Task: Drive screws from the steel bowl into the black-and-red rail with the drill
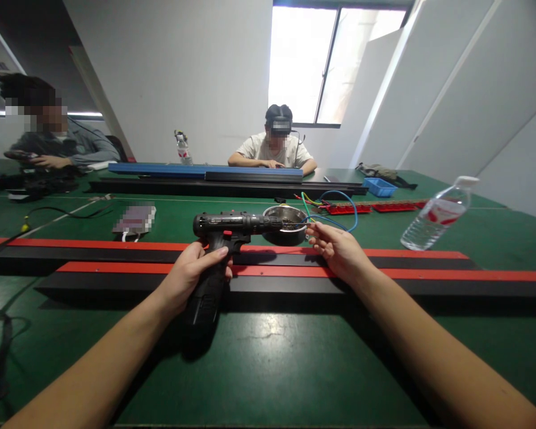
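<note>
My left hand (196,268) is wrapped around the grip of a black cordless drill (218,225) with a red switch. The drill lies level in the air, its chuck and thin bit pointing right. At the bit's tip, the fingers of my right hand (335,244) are pinched together; whatever tiny thing they hold there is hidden. Behind the bit stands a metal bowl (286,237) with small parts in it, too small to name. Below the drill lie two long black bars (286,285) with red top strips.
Beyond the bowl are red strips (348,210) with coloured wires (355,217), and a blue basket (379,187). A water bottle (438,214) stands at right. Long blue and black profiles (250,173) cross the green table (272,357). Two people sit at its far side.
</note>
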Demonstrator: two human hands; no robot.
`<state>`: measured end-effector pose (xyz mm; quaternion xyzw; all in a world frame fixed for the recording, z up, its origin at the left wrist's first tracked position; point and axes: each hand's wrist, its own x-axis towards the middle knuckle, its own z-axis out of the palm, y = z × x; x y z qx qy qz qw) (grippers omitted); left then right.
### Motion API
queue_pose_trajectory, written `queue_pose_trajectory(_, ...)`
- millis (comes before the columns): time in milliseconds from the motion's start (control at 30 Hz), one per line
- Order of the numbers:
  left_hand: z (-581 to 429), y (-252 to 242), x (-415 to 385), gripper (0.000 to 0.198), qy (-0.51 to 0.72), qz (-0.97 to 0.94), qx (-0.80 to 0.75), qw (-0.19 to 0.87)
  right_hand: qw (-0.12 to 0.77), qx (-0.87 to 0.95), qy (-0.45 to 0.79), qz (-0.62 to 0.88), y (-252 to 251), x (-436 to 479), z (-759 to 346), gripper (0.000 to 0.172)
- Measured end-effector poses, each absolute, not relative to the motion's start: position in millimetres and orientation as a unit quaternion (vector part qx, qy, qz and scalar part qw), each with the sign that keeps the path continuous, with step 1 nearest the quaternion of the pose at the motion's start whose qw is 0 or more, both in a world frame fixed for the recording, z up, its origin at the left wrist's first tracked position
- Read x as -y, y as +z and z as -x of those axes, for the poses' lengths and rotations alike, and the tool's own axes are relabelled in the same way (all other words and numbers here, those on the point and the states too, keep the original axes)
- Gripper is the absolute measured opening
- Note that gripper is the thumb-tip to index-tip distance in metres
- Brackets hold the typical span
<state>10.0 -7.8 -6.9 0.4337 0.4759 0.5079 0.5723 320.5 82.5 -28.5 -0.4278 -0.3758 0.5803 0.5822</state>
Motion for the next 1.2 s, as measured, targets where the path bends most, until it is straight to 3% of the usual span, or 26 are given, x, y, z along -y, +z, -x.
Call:
queue_pose_trajectory(467, -11, -7, 8, 0.035, 0.497, -0.448, -0.477, 0.57, 0.581, 0.423, 0.558, 0.416, -33, -84, -320, 0.031)
queue_pose_trajectory(667, -8, 7, 12, 0.033, 0.476, -0.475, -0.495, 0.551, 0.589, 0.537, 0.391, 0.46, -33, -75, -313, 0.033)
queue_pose_trajectory(833, 24, 47, 17, 0.038, 0.454, -0.537, -0.54, 0.463, 0.465, 0.693, 0.293, 0.467, -30, -57, -301, 0.026)
queue_pose_trajectory(1000, 62, 93, 28, 0.057, 0.403, -0.646, -0.558, 0.33, 0.342, 0.814, 0.244, 0.401, -28, -32, -287, 0.035)
queue_pose_trajectory(1200, 65, 128, 37, 0.062, 0.388, -0.6, -0.582, 0.387, 0.262, 0.892, 0.185, 0.318, -26, -20, -282, 0.032)
